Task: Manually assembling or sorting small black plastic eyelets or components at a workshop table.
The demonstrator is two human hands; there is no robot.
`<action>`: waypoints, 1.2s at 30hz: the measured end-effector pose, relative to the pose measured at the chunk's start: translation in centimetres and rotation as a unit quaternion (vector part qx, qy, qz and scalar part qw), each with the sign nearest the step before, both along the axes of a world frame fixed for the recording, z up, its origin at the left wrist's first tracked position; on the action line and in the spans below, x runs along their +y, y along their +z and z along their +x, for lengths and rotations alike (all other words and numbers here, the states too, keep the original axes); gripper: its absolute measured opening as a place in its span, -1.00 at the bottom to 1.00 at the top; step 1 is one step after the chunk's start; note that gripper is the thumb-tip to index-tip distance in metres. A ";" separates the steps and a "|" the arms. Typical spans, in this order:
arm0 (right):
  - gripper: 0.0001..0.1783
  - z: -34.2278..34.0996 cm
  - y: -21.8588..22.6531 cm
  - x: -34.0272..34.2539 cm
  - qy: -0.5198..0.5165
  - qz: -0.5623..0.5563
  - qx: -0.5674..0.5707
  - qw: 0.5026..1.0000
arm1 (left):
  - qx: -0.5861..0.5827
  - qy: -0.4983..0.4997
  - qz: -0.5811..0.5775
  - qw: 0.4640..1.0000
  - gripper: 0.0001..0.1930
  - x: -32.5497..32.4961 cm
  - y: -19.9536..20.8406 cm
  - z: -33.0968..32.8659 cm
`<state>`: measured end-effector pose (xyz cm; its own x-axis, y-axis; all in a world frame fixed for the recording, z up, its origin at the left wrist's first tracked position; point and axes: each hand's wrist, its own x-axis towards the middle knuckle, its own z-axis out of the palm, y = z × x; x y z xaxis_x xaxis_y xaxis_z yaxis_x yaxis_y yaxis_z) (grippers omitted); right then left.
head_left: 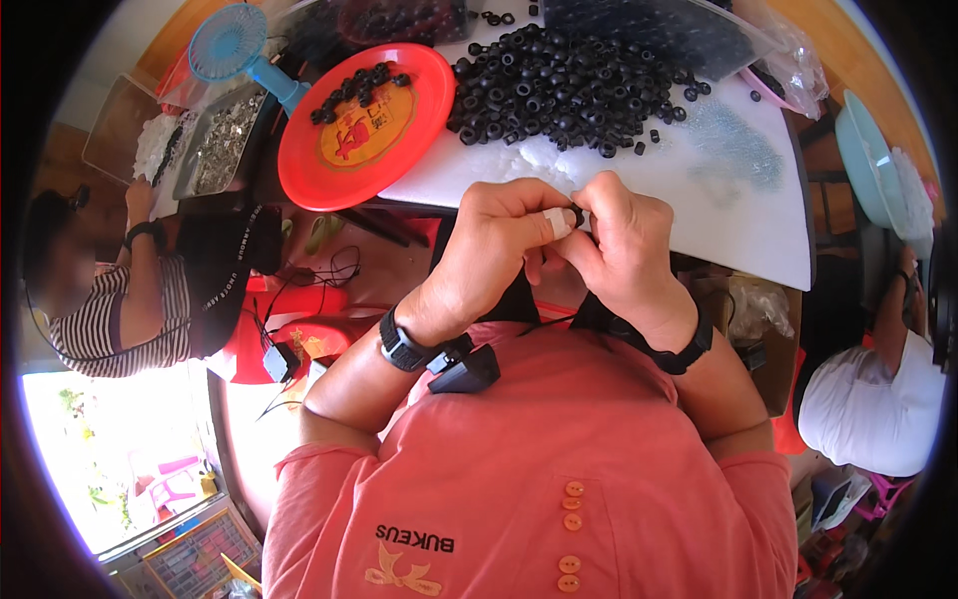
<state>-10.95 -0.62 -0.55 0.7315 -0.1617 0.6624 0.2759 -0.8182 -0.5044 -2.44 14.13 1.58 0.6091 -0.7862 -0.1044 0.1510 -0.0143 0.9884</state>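
My left hand (504, 235) and my right hand (631, 250) meet at the near edge of the white tabletop (429, 180). Pinched between their fingertips is a small black ring-shaped piece (577, 214), mostly covered by the fingers. White tape (558, 224) wraps my left thumb. Just beyond my hands a large heap of black ring-shaped pieces (569, 85) spreads over the table. To the left, a round red tray (299, 165) overhangs the table's edge, with several similar black pieces (361, 88) at its far side.
Thin, pale, shiny bits (736, 150) are scattered on the table's right side. A blue fan (230, 42) stands beyond the tray. At the left, a person in a striped top (135, 309) sits near a metal tray (222, 145). Another person in white (868, 404) sits at right, near a blue basin (866, 165).
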 end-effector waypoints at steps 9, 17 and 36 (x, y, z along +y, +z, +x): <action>-0.68 -0.2 -1.6 2.5 0.009 0.140 -0.004 0.990 | 0.054 0.041 -0.024 0.997 -0.85 0.5 -0.7 -0.4; -0.80 -1.7 1.8 -2.1 -0.041 0.081 0.012 0.996 | -0.159 0.205 0.067 0.963 -0.79 4.2 3.5 4.4; -0.90 0.3 0.4 -8.6 -0.275 -0.275 0.124 0.913 | -0.700 0.103 0.049 0.705 -0.75 -8.6 -2.7 2.7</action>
